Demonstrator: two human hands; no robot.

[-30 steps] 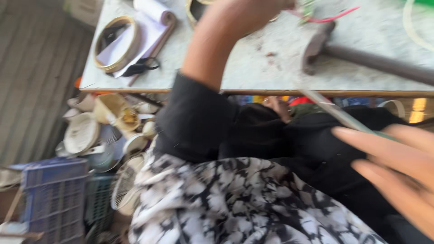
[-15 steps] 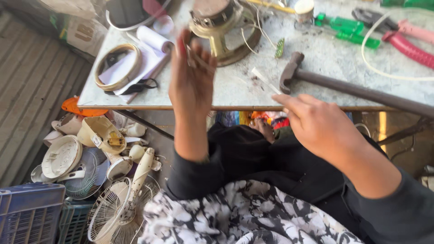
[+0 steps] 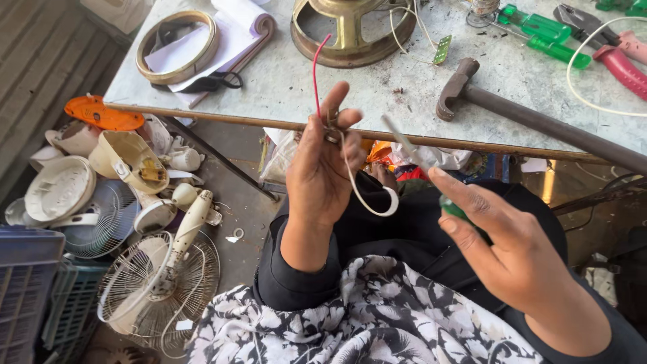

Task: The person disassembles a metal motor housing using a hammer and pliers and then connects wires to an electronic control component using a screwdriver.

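Pinching a red wire (image 3: pixel 315 74) and white wire (image 3: pixel 367 199), the left hand (image 3: pixel 322 168) faces the right hand (image 3: pixel 502 236), closed around a green-handled screwdriver (image 3: pixel 421 158).

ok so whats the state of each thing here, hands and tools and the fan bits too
left hand: raised, pinching a red wire and a looped white wire
right hand: grip closed on a green-handled screwdriver, tip toward the wires
hammer: lying flat on the table
brass fan base: upright on the table
pliers: lying on the table; open or closed cannot be told
fan grille: lying on the floor
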